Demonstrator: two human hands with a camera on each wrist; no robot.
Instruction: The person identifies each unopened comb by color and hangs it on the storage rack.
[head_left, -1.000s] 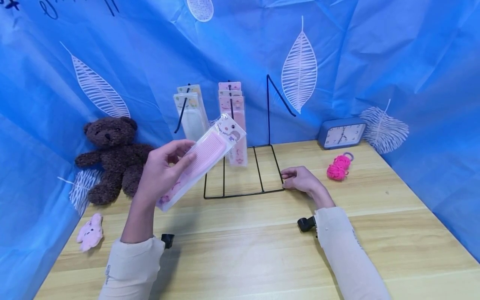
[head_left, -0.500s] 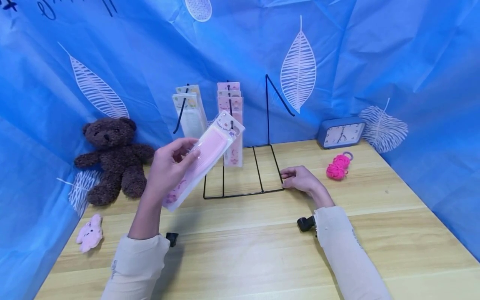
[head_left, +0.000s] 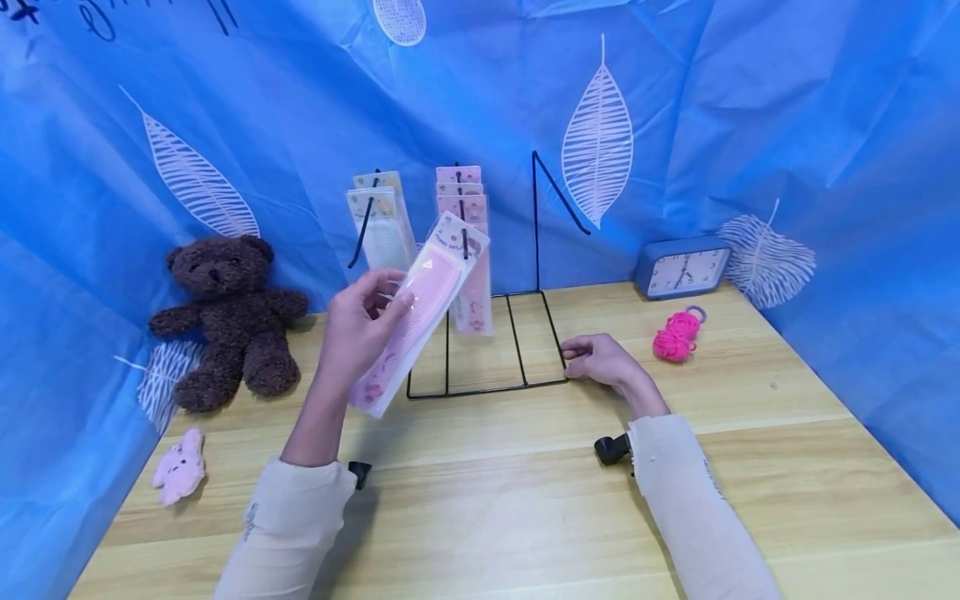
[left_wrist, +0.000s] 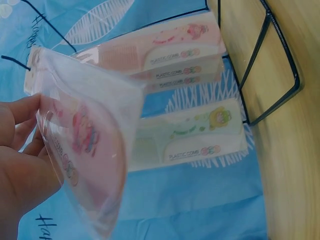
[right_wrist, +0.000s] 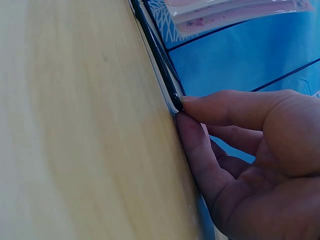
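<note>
Left hand, fingers curled, pinches a packaged pink comb whose hang hole meets the middle hook of the wire rack, not yet slid back to the hung combs, while the right hand pinches the rack's base corner on the table.

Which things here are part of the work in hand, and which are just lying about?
In use: packaged pink comb in left hand; wire rack pinched by right hand; hung comb packs.
Lying about: teddy bear, clock, pink yarn, small pink plush.
</note>
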